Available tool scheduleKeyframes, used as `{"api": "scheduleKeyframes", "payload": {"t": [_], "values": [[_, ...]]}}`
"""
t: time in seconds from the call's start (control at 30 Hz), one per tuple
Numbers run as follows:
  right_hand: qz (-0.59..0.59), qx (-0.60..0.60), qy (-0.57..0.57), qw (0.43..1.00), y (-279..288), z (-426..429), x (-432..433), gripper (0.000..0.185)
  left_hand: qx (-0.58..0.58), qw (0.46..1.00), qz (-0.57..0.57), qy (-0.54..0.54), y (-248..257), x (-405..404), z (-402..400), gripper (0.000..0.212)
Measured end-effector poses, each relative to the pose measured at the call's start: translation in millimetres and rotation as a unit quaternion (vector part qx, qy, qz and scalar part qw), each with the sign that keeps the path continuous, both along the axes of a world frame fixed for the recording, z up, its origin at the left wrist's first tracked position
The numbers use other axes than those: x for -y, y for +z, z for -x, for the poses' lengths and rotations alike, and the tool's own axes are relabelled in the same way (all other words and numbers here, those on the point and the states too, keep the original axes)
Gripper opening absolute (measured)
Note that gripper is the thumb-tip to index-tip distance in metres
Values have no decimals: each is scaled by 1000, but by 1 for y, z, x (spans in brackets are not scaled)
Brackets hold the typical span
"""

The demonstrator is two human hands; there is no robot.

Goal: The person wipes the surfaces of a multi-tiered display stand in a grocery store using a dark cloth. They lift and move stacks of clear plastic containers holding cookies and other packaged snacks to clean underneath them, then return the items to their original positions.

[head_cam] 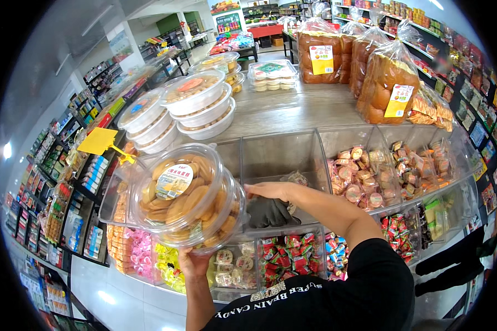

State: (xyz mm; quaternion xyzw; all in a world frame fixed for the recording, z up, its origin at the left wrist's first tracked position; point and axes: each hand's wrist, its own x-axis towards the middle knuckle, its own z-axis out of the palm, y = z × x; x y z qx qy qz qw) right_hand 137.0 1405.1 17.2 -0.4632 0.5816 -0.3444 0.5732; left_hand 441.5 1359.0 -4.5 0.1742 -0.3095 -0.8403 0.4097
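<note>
A tilted stack of clear round plastic tubs of flat golden cakes is held over the candy display. The top lid carries a round printed label. My left hand supports the stack from below, with its fingers partly hidden under the lowest tub. My right hand reaches across, palm down, with its fingertips against the right edge of the tubs. Below that hand, a grey compartment holds a dark crumpled item and a few wrapped pieces.
White-based round tubs stand stacked behind, near a square clear pack and bagged bread loaves on the wooden top. A yellow price tag sticks out at left. Wrapped candies fill front bins. A person's dark-trousered legs show at right.
</note>
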Motion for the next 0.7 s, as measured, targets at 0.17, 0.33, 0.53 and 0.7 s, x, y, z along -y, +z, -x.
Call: {"api": "scheduleKeyframes", "payload": {"t": [0.17,0.33,0.53,0.7], "values": [[58,-64,-70,994,5,-11,1,53,12,1000,-5,11,6,-7,0,70],[51,-108,-71,990,10,-17,0,45,12,1000,-15,13,4,-2,1,70],[103,-64,-56,991,8,-20,2,38,26,1000,-8,5,5,6,5,68],[129,-9,-59,990,-1,-21,3,33,27,1000,-13,8,6,8,6,64]]}}
